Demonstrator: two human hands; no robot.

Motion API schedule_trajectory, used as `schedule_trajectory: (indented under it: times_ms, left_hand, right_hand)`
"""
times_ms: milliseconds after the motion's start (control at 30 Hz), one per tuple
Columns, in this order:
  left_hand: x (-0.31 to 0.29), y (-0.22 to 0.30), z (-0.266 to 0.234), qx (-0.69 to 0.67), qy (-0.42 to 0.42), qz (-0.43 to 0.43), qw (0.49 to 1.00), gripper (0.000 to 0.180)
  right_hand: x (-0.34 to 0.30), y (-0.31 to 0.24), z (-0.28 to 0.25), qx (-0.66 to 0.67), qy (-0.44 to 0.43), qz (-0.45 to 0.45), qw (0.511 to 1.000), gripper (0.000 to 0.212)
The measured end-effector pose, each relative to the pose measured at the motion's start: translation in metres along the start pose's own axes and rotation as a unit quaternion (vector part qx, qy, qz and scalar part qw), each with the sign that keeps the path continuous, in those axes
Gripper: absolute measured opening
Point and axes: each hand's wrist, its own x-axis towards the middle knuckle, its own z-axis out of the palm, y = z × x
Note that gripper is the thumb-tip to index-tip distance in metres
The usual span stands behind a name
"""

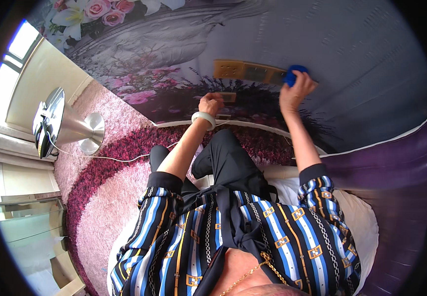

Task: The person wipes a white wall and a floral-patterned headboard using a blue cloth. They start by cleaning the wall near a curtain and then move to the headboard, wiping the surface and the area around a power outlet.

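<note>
My right hand (296, 93) is closed round a blue cloth or sponge (295, 74), slightly blurred. It presses this against the right end of a long gold-coloured switch and socket panel (229, 69) on the wall. Lower down, my left hand (210, 104) is beside a smaller gold wall plate (228, 97), its fingers curled at the plate's left end. What those fingers hold, if anything, is hidden. A pale bangle (204, 118) circles my left wrist.
A mural-covered wall (331, 54) with printed flowers rises ahead. To the left stand a silver cone-shaped appliance (73, 123) with a white cord (119, 160) and a glass-fronted cabinet (31, 232). A pink and dark-red shaggy rug (95, 217) covers the floor; purple padding (391, 167) lies right.
</note>
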Motion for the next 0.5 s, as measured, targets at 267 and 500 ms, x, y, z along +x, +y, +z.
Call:
schedule_trajectory:
  times_ms: [267, 500]
  left_hand:
    - [-0.029, 0.001, 0.017, 0.002, -0.033, -0.002, 0.999, 0.023]
    - [-0.013, 0.004, -0.005, 0.004, -0.015, 0.005, 1.0, 0.026]
  right_hand:
    - [-0.02, -0.108, 0.059, 0.094, -0.144, -0.263, 0.949, 0.047]
    - [-0.004, -0.035, 0.025, 0.018, -0.116, -0.215, 0.97, 0.047]
